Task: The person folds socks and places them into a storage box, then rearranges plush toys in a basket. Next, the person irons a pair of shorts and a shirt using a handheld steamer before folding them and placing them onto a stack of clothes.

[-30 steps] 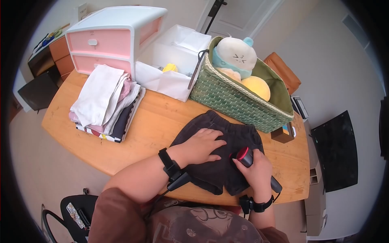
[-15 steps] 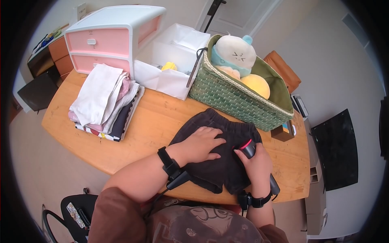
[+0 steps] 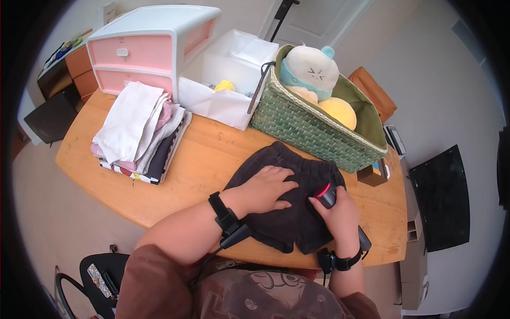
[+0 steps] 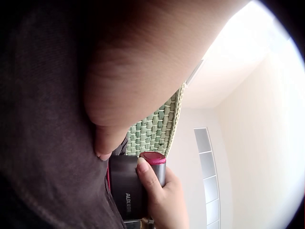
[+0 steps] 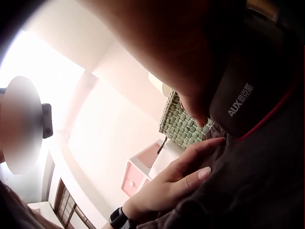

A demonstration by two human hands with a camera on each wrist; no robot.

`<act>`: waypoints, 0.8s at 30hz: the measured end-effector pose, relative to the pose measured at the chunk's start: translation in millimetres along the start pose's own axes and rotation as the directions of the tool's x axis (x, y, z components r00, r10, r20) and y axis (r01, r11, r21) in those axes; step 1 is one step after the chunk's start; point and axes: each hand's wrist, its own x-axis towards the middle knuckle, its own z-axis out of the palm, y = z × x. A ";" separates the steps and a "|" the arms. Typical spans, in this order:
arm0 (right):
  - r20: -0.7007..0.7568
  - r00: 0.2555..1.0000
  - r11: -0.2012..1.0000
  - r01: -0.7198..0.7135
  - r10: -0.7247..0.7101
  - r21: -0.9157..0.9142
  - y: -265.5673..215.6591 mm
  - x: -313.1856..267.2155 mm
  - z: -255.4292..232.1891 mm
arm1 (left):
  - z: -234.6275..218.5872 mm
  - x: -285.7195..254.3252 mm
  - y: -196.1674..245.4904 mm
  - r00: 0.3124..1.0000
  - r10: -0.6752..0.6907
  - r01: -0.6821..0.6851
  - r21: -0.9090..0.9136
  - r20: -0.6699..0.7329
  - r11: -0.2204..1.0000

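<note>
Dark shorts lie spread on the wooden table, their elastic waistband toward the basket. My left hand rests on them with fingers spread, pressing the cloth near the middle. On the right leg, my right hand grips a dark handheld appliance with a red-ringed round end. In the left wrist view, thumb and fingers wrap the appliance, which is marked AUX. Its red-edged base lies against the cloth, as the right wrist view also shows; its underside is hidden.
Folded clothes are stacked at the left, before a pink and white drawer unit. Beside it stands a white bin with a yellow item inside. A green woven basket of plush toys stands behind the shorts, a small brown box next to it.
The appliance in my right hand has slid slightly up the right leg, toward the waistband, and a little outward. My left hand has stayed in place on the shorts.
</note>
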 end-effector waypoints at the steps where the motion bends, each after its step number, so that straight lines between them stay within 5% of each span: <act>1: -0.006 0.999 0.999 -0.050 0.050 -0.008 -1.8 2.5 0.9 | 0.4 0.0 0.0 1.000 -0.002 0.002 0.006 -0.007 1.000; 14: 0.002 0.979 0.979 0.203 -0.203 0.023 8.4 -20.1 -7.8 | -3.1 1.2 0.1 0.999 -0.018 0.018 0.002 0.042 1.000; 24: -0.027 0.998 0.998 0.055 -0.055 0.011 -0.8 -15.7 -4.1 | -4.7 2.2 1.1 0.999 -0.016 0.016 0.007 0.042 1.000</act>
